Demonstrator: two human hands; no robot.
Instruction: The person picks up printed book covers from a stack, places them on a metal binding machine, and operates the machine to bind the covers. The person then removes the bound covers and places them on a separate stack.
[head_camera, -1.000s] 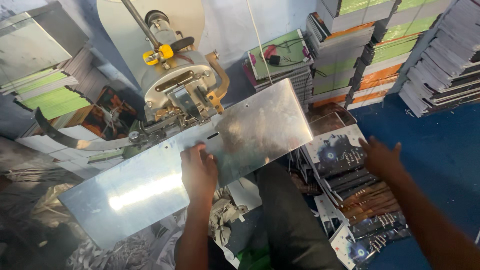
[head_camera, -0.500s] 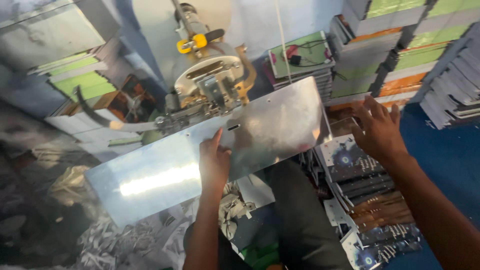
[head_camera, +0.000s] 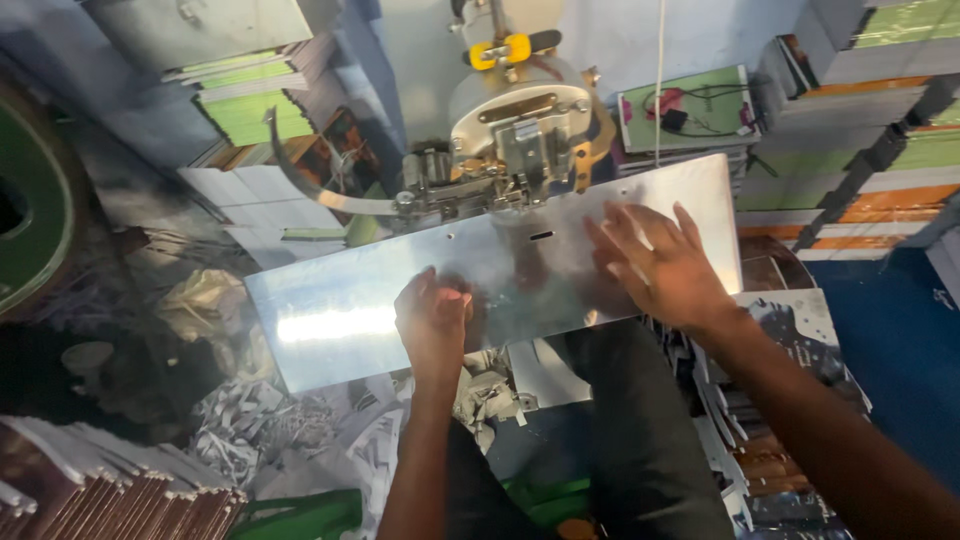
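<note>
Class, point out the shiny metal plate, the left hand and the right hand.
metal plate (head_camera: 330, 320), head view, bare left part.
left hand (head_camera: 433, 318), head view, back of hand.
right hand (head_camera: 660, 265), head view, back of hand.

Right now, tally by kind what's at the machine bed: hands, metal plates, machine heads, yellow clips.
Hands: 2, left hand and right hand, both on the plate
Metal plate: 1
Machine head: 1
Yellow clip: 1
Total: 5
</note>
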